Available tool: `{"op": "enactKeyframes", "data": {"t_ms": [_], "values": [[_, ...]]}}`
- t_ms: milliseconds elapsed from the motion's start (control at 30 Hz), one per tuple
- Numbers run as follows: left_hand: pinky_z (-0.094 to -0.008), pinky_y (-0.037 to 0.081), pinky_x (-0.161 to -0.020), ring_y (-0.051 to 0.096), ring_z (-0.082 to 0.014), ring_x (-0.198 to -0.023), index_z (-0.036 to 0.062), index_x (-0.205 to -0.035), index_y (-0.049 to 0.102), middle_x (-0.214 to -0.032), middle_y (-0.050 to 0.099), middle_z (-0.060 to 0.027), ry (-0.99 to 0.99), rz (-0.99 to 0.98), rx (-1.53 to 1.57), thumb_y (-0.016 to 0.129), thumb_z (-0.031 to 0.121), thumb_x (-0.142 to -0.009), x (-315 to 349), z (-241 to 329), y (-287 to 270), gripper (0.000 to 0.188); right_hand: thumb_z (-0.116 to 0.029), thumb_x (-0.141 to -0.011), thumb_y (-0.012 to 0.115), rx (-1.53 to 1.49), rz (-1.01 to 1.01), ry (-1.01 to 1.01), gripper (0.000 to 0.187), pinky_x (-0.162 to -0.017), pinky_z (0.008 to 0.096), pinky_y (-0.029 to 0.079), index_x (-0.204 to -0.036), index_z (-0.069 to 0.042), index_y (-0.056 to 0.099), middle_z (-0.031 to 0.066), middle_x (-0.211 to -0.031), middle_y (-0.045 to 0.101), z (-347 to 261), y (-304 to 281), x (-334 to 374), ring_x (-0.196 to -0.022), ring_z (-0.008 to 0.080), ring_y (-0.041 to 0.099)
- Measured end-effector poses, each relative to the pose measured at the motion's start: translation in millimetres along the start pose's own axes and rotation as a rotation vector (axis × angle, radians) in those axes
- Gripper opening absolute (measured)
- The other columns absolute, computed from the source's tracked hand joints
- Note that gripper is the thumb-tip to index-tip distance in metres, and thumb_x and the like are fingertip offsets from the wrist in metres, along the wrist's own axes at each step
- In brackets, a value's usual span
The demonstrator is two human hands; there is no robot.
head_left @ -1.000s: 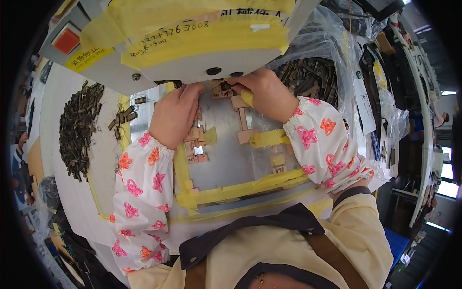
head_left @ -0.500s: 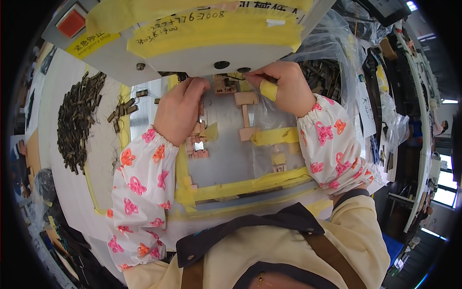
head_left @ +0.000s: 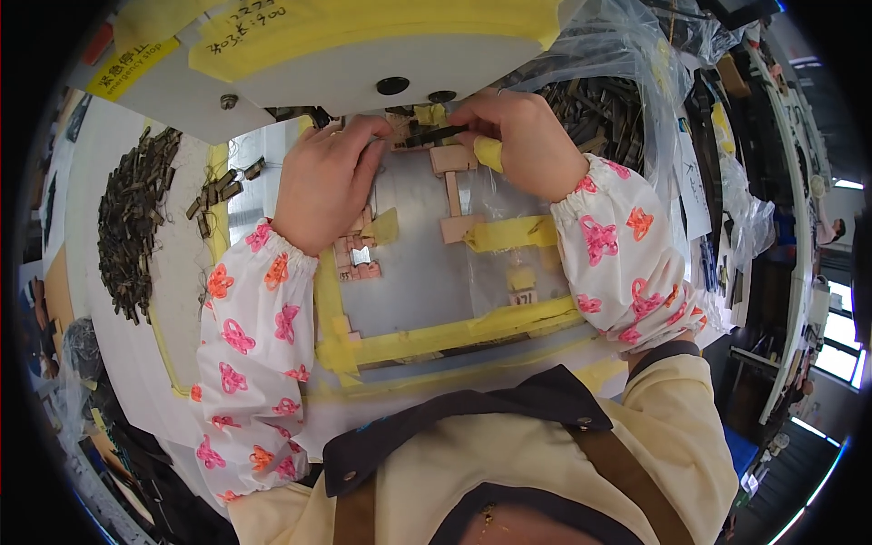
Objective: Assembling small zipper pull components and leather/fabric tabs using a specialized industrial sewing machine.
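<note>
In my right hand (head_left: 525,138), thumb and fingers pinch the end of a thin dark strip (head_left: 438,135). The strip reaches left across a small tan block (head_left: 407,143) on the metal plate (head_left: 409,204), beneath a large grey machine housing (head_left: 363,68). Close to the strip's far end is my left hand (head_left: 327,177), its fingers bent and drawn together; what they hold, if anything, cannot be made out. Small pinkish blocks (head_left: 451,161) and yellow tape (head_left: 513,233) are fixed to the plate. A strip of yellow tape is wrapped around my right thumb.
To the left lies a heap of small dark pieces with thin wires (head_left: 136,222); several more lie nearer the plate. A pile of dark strips (head_left: 595,113) sits in clear plastic at the back right. The housing hangs low over both hands.
The dark strip now shows plainly in my right hand, lying across the tan block. Both hands stay near the block. The whole view has shifted slightly.
</note>
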State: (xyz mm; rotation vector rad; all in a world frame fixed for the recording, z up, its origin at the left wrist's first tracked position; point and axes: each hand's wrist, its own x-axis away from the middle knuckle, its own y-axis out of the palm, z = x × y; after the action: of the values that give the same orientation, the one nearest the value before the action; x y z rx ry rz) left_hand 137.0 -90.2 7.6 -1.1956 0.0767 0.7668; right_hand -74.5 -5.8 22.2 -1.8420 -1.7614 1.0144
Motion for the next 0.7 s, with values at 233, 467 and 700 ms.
{"op": "enactKeyframes", "data": {"t_ms": [233, 467, 700], "values": [[-0.0407, 0.043, -0.064, 0.055, -0.0325, -0.068, 0.0076, -0.098, 0.059, -0.078, 0.058, -0.0113, 0.017, 0.007, 0.018, 0.050, -0.001, -0.078, 2, -1, -4, 0.024, 0.005, -0.068, 0.060, 0.147, 0.057, -0.172, 0.023, -0.062, 0.0325, 0.049, -0.090, 0.001, 0.065, 0.0129, -0.078, 0.062, 11, 0, -3, -0.069, 0.0284, 0.061], [-0.0400, 0.044, -0.060, 0.055, -0.0315, -0.066, 0.0076, -0.096, 0.061, -0.077, 0.058, -0.0113, -0.037, 0.010, 0.078, 0.053, 0.001, -0.076, 3, 1, -3, 0.023, 0.004, -0.067, 0.059, 0.154, 0.040, -0.270, 0.023, -0.063, 0.0321, 0.048, -0.089, 0.001, 0.065, 0.0100, -0.078, 0.061, 20, 0, -3, -0.069, 0.0271, 0.060], [-0.0360, 0.044, -0.059, 0.055, -0.0298, -0.063, 0.0057, -0.096, 0.062, -0.076, 0.062, -0.0113, 0.063, -0.011, 0.036, 0.053, 0.000, -0.080, 0, -1, -2, 0.020, 0.006, -0.067, 0.057, 0.196, -0.013, -0.270, 0.024, -0.064, 0.0311, 0.049, -0.089, 0.001, 0.065, 0.0098, -0.082, 0.062, 19, -6, -6, -0.071, 0.0257, 0.061]]}}
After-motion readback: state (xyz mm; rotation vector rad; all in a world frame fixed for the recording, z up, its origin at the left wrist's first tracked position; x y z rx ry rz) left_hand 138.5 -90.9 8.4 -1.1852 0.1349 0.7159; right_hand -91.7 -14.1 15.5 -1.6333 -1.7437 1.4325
